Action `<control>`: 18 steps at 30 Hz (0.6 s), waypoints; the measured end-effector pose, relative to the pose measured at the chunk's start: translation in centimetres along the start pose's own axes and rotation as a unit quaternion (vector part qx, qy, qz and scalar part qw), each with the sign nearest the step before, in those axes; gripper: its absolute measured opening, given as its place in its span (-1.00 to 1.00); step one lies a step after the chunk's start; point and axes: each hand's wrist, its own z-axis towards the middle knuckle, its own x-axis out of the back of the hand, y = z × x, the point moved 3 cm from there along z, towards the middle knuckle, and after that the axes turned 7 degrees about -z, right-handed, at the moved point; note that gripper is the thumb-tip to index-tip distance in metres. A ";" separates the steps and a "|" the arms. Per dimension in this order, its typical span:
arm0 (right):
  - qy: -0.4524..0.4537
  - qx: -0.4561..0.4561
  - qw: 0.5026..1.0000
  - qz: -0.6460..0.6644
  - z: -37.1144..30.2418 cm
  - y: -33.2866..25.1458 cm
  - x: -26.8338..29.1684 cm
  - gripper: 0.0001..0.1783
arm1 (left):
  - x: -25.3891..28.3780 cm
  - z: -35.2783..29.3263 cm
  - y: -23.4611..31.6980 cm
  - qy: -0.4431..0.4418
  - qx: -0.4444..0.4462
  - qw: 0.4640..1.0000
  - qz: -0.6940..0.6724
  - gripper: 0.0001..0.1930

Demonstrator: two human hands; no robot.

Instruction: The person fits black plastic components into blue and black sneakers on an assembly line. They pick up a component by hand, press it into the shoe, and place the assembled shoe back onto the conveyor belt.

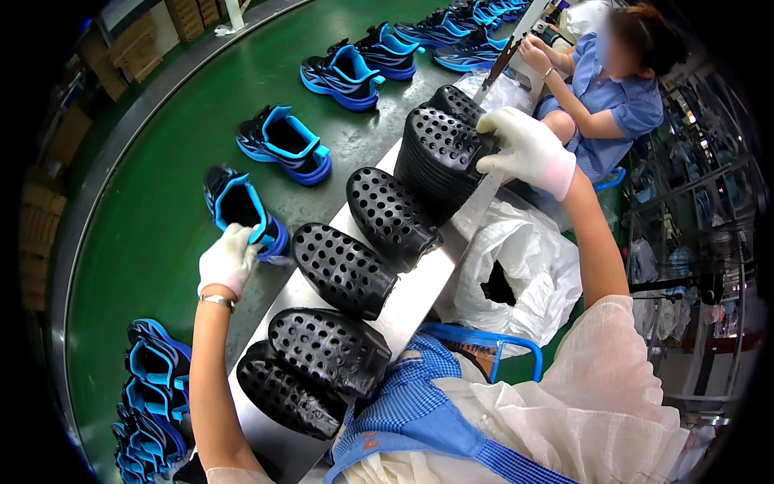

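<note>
Black perforated shoe lasts [330, 347] lie nearest us in a row along the slanted steel shelf [419, 298], beside the white plastic bag [524, 274] hanging open at its right edge. Our left hand [228, 260], in a white glove, closes its fingers on the collar of a black and blue sports shoe [242, 211] standing on the green conveyor belt [145, 210], while farther up our gloved right hand [524, 149] grips the top of a stack of perforated black lasts [431, 157]. Beyond, more blue shoes [343, 74] ride the belt, and a co-worker in a blue shirt [617, 101] sits at the far end
</note>
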 end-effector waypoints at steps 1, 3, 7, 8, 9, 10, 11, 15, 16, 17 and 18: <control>0.001 0.004 1.000 -0.004 0.1 0.2 0.1 -0.54 | 0.3 -1.2 -0.4 0.009 0.023 1.000 -0.002 -0.80; -0.002 -0.013 1.000 0.006 0.0 -0.2 0.4 -0.58 | 0.3 -3.5 -1.1 0.022 0.068 0.997 0.002 -0.80; 0.008 -0.058 0.998 0.003 -0.6 -3.1 3.2 -0.56 | 0.3 -8.2 -2.4 0.049 0.146 0.988 0.023 -0.80; 0.033 -0.040 0.999 0.010 -0.7 -3.4 3.7 -0.54 | 0.2 -9.3 -2.7 0.054 0.164 0.985 0.024 -0.79; 0.057 -0.036 0.998 -0.007 -0.8 -3.9 4.3 -0.56 | 0.2 -10.3 -3.0 0.063 0.166 0.984 -0.005 -0.79; 0.081 -0.030 0.996 -0.023 -0.6 -4.7 5.1 -0.57 | 0.3 -11.0 -2.9 0.081 0.152 0.984 -0.043 -0.78; 0.114 -0.015 0.993 -0.018 -0.5 -5.6 5.5 -0.54 | 0.5 -11.6 -2.7 0.099 0.139 0.982 -0.078 -0.76; 0.125 0.084 0.987 0.052 1.4 -12.3 4.3 -0.52 | 1.6 -13.5 -2.1 0.185 0.043 0.972 -0.137 -0.62; 0.114 0.128 0.983 0.067 2.0 -14.5 3.6 -0.51 | 2.9 -13.7 -1.0 0.198 0.055 0.965 -0.164 -0.59; 0.104 0.183 0.976 0.058 2.5 -16.8 3.0 -0.50 | 4.1 -13.8 0.1 0.203 0.063 0.955 -0.205 -0.55; 0.067 0.200 0.972 0.103 3.2 -19.3 1.7 -0.50 | 5.3 -14.2 0.8 0.204 0.076 0.939 -0.268 -0.47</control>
